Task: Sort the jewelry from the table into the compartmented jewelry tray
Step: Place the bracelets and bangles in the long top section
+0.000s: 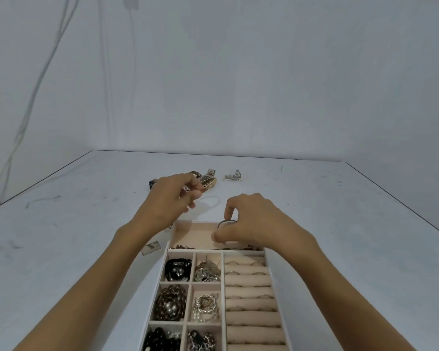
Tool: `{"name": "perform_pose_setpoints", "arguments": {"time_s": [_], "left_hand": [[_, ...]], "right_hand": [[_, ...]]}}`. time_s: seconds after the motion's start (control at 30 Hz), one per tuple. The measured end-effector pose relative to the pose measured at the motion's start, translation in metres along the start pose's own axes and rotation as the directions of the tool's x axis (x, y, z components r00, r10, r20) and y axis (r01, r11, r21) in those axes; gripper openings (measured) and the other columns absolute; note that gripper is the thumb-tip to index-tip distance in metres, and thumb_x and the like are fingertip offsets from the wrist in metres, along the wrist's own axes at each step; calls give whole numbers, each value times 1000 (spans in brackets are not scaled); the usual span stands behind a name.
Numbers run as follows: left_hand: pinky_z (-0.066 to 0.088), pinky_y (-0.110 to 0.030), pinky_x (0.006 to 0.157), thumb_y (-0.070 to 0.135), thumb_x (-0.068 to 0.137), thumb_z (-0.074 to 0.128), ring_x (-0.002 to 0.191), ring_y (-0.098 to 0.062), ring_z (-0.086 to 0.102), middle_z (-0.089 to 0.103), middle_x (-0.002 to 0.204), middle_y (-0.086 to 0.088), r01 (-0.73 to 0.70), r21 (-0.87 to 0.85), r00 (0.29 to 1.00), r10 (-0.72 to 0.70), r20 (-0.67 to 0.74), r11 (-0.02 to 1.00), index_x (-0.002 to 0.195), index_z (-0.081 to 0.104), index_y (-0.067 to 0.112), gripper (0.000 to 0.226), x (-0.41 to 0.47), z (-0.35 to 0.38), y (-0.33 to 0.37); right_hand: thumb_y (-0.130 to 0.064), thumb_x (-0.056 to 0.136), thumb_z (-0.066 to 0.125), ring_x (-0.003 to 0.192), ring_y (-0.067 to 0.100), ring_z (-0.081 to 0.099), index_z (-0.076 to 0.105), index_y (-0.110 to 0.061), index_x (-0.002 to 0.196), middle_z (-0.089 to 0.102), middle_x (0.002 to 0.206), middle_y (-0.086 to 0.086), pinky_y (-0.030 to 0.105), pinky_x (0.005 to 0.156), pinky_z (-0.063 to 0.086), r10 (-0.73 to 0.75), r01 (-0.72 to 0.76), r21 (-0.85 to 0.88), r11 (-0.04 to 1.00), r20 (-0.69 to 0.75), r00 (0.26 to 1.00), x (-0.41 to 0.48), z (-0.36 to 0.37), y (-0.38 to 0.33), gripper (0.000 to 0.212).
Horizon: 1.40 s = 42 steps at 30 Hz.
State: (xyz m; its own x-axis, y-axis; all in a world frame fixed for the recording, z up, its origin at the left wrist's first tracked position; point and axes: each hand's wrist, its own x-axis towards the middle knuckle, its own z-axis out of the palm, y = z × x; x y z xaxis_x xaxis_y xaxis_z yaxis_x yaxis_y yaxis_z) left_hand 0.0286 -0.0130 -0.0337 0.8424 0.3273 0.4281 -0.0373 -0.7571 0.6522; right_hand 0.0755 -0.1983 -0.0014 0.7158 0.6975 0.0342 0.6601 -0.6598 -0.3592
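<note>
1. Right now your right hand (254, 224) is over the far compartment of the white compartmented jewelry tray with pale pink lining (165, 259), fingertips pinched on a thin silver bangle (224, 222) held just above the lining.
2. Your left hand (173, 198) sits past the tray's far edge, above the white table (61, 236), fingers curled on a small piece with a red-and-white patterned bit (186, 189); too little of it shows to name it.
3. Just beyond that hand, a gold-toned wristwatch (208, 182) lies on the table, touching a second watch with a silver link band (210, 172).
4. A small silver curved piece (233, 175) lies to the right of the watches, apart from them.
5. A dark object (151, 184) peeks out at the left hand's far side, mostly hidden.
6. A thin pale loop of chain (212, 200) lies on the table between your two hands.
7. Beside the tray's far left corner lies a small flat rectangular tag (151, 247).
8. Inside the tray, a glossy black bead bracelet (178, 269) fills the upper left square; next to it sits a silvery tangled cluster (207, 271).
9. Below those, a bronze bead bracelet (170, 303) and a gold rose-shaped piece with pearls (206, 307) each have their own square.
10. The right column holds padded ring rolls (250, 292), with several rings tucked in the slots.
</note>
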Motion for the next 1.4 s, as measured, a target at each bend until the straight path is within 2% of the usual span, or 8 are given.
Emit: {"name": "perform_pose_setpoints", "arguments": {"time_s": [0.1,0.3,0.47,0.6,0.77,1.1,1.27,1.4], "left_hand": [[57,-25,62,7,90,61,63,-6,66,68,84,3,3,-17,1000,-4,-11,1000,86,62,23,17,-1,-1,1],[57,-26,64,8,91,61,64,-7,66,69,86,2,-2,6,1000,2,4,1000,87,63,23,15,-3,-3,1],[57,-34,70,10,91,62,64,-7,66,67,85,7,-13,32,1000,13,16,999,89,65,19,10,-5,-3,1],[56,-35,74,11,90,63,63,-5,66,69,84,6,-9,54,1000,8,25,999,90,67,19,9,-6,-4,1],[56,-36,76,12,90,63,66,-7,67,68,84,7,-9,64,1000,8,22,998,90,67,19,8,-6,-5,3],[56,-41,75,10,90,64,66,-11,67,67,87,8,-79,16,996,79,32,997,83,62,30,21,-8,-8,8],[57,-33,71,7,88,66,72,-11,66,68,87,9,-188,-109,968,203,147,976,89,69,19,13,-12,-10,21],[51,-15,69,10,86,69,77,-4,66,68,82,19,-330,-35,880,321,349,943,89,72,21,12,-16,-3,27]], "right_hand": [[-44,72,70,86,19,57,59,-17,99,56,96,0,26,57,36,-24,17,-141,990,-52,998,-1,6,-3,39],[-49,75,68,95,21,53,56,-19,102,52,101,0,31,68,32,-77,58,-272,961,-58,995,-3,10,-3,43],[-49,79,66,97,20,58,66,-18,103,56,105,-2,30,70,39,-38,38,-220,975,7,999,1,0,1,38],[-32,89,57,90,23,63,72,-16,96,68,100,3,33,78,51,-22,21,-101,995,-9,1000,6,-11,13,22],[-27,77,76,75,9,59,73,-21,91,69,92,-4,28,70,47,-80,79,15,997,54,995,7,-16,16,16],[-16,73,80,89,15,65,75,-17,95,72,93,-1,31,78,52,-55,80,-143,987,174,983,6,-13,22,23],[-12,84,68,70,-2,58,75,-18,97,71,85,-5,15,64,43,-92,83,70,994,134,987,9,-28,35,16],[-7,90,56,97,15,62,71,-19,103,67,105,1,21,72,43,20,-18,90,996,-27,999,20,-27,61,23]]}}
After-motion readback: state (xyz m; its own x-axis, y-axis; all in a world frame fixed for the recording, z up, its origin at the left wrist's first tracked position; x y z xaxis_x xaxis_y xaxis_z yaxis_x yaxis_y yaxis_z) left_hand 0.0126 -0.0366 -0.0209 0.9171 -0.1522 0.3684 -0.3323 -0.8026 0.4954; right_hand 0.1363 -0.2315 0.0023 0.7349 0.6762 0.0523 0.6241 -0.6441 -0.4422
